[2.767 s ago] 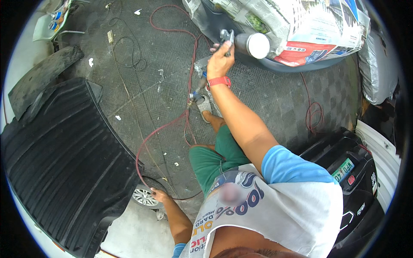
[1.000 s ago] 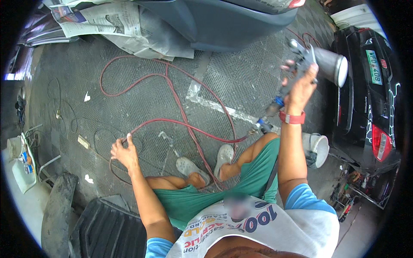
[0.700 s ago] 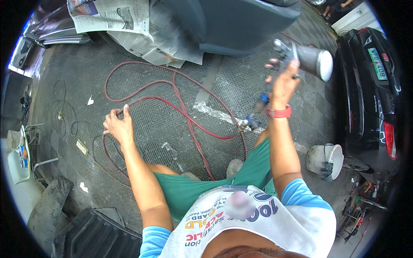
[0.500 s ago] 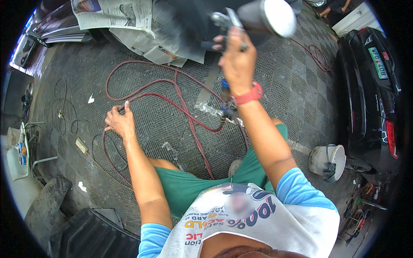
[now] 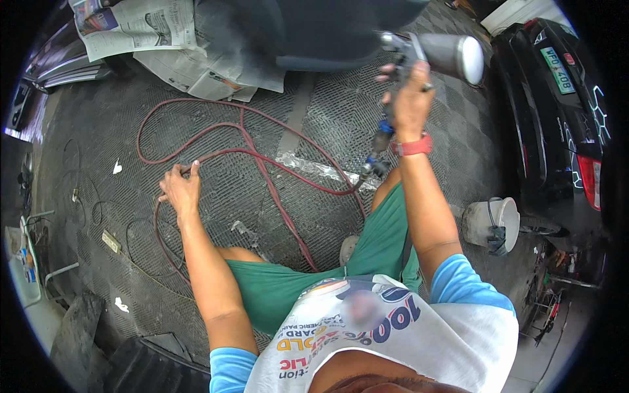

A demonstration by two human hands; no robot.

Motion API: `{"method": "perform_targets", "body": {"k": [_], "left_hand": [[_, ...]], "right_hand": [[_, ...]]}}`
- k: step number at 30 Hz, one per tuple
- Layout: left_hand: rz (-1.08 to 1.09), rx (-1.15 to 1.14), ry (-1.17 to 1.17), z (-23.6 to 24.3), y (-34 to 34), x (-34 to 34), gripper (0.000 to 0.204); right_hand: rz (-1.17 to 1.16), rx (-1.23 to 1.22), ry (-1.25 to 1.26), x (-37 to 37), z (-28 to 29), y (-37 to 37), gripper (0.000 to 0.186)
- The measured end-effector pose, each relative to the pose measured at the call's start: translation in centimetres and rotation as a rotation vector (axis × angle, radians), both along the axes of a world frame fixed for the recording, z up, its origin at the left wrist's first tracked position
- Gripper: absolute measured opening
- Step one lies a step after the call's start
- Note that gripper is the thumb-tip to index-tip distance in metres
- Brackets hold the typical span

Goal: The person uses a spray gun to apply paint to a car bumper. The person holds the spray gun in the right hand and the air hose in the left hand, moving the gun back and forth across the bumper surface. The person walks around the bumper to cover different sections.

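My right hand [image 5: 413, 108] is closed around the handle of a paint spray gun [image 5: 440, 54], held up in front of a dark grey car body panel [image 5: 327, 33]. The gun's cup tips over to the right, its pale round end outward. A blue and black air fitting [image 5: 383, 139] hangs below the grip and joins a dark red air hose [image 5: 304, 181]. Off to the left, my left hand [image 5: 181, 190] pinches a length of this hose, and more of it loops over the ribbed floor. A red watch strap [image 5: 414, 146] circles my right wrist.
Newspaper sheets [image 5: 147, 31] mask the panel's left side. To the right stand a white bucket [image 5: 481, 226] and a black car [image 5: 534, 131]. A power strip [image 5: 111, 242] with a cord lies left on the ribbed floor mat [image 5: 216, 177]. A white chair [image 5: 29, 268] is at far left.
My right hand has swept the spray gun rightward along the panel, drawing the hose end with it. My left hand stays on the hose. The whole view has shifted slightly.
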State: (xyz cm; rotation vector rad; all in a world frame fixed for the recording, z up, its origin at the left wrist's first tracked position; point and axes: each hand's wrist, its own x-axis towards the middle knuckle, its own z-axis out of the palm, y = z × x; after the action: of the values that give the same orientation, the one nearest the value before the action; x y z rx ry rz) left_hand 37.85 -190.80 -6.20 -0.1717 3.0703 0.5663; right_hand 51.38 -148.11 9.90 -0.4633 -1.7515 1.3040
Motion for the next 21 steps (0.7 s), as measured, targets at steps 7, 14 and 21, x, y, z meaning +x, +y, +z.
{"method": "perform_targets", "body": {"k": [7, 14, 21], "left_hand": [[-0.023, 0.052, 0.038, 0.8, 1.3, 0.7, 0.05], [0.103, -0.024, 0.274, 1.2, -0.6, 0.5, 0.047], [0.151, -0.05, 0.431, 1.0, -1.5, 0.5, 0.049]], "right_hand": [[-0.392, -0.012, 0.065, 2.5, -0.4, 8.4, 0.06], [-0.143, -0.064, 0.02, -0.9, -4.5, -0.5, 0.062], [0.284, -0.047, 0.095, -7.0, -5.2, -10.8, 0.054]]}}
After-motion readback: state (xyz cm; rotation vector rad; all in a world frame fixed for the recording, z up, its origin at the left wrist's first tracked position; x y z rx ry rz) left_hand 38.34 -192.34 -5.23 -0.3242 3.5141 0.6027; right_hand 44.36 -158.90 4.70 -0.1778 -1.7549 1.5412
